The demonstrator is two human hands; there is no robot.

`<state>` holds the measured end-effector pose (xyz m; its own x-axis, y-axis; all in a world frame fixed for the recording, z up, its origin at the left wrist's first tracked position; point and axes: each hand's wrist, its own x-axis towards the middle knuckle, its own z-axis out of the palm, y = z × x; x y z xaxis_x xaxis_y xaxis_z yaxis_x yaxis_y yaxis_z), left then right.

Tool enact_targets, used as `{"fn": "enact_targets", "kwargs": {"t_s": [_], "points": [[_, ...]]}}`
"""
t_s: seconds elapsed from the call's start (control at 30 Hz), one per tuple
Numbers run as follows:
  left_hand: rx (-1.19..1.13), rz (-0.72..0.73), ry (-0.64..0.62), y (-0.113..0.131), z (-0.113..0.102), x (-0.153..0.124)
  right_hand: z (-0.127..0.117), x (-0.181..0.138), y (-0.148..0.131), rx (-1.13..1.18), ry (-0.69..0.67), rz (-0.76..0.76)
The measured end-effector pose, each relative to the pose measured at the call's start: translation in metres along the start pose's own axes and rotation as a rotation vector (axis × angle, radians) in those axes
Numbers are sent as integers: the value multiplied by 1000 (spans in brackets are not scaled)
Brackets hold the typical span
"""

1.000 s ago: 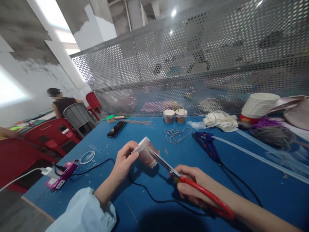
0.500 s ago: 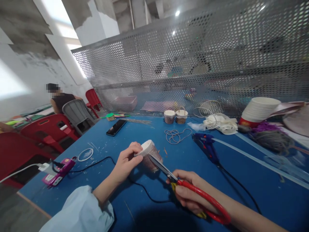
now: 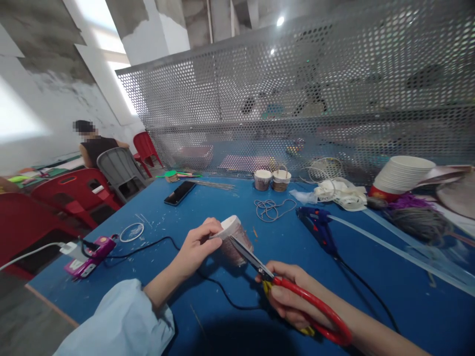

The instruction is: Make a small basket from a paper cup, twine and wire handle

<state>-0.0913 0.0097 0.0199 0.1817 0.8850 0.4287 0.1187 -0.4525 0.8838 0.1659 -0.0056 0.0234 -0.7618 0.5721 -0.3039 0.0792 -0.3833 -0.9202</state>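
Note:
My left hand (image 3: 196, 245) is closed round an upturned paper cup (image 3: 234, 239), white at its base with brownish string wound on its side, standing on the blue table (image 3: 208, 316). My right hand (image 3: 287, 294) grips red-handled scissors (image 3: 297, 296). Their blades (image 3: 248, 254) point up and left and touch the cup just under its white base. A black cable (image 3: 222, 291) runs on the table below both hands.
A blue glue gun (image 3: 317, 223) lies right of the cup, a string coil (image 3: 270, 208) and two small cups (image 3: 271, 179) behind it. A phone (image 3: 179, 193), a pink device (image 3: 89, 257), stacked bowls (image 3: 401, 174) and yarn (image 3: 415, 217) sit around. A person (image 3: 94, 148) sits far left by red chairs.
The cup went from tilted on its side to upright with the base on top. The scissor blades stayed against it and my right hand drew slightly nearer.

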Motion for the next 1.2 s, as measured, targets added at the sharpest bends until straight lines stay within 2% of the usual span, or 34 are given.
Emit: {"fn": "enact_targets", "kwargs": {"t_s": [0.23,0.37,0.57,0.8,1.2], "points": [[-71,-103,-34,2,2,0,0,-3,-3,-42,6,21],[-50,-104,-39,2,2,0,1,-4,-4,-33,-11,45],[-41,-88,-59,6,2,0,0,-3,0,33,-19,14],[-104,-103,-109,8,3,1,-7,-3,10,45,-125,-84],[-46,-126,-152,14,2,2,-5,-3,10,48,-149,-148]]}}
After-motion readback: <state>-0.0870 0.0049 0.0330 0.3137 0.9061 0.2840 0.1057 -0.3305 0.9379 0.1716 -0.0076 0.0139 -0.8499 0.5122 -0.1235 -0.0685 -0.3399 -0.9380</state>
